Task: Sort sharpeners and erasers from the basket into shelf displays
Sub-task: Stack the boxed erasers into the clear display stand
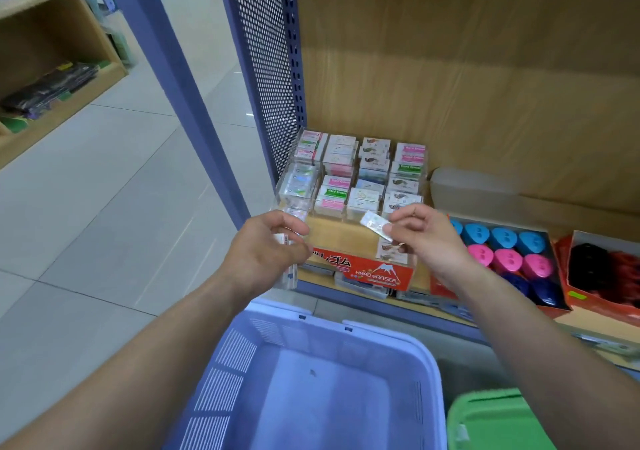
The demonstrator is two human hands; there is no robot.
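Head view showed the person standing over a blue basket point(391, 337) with both hands up at the wooden shelf point(485, 68). The right hand point(427, 238) had thumb and forefinger pinched on one wrapped eraser point(375, 225), tilted and held just in front of the clear display point(349, 176), whose compartments were packed with rows of erasers. The left hand point(265, 254) was at the display's front left corner, fingers curled round a small stack of erasers point(290, 273). The hand hid most of it, so I couldn't count them. A red box point(375, 273) marked HARD ERASER sat on the shelf below the pinched eraser. Off to the right were the sharpeners point(507, 259) in a tray, blue, pink and dark blue rows, well apart from the left hand. A green bin point(491, 418) sat just beside the basket.
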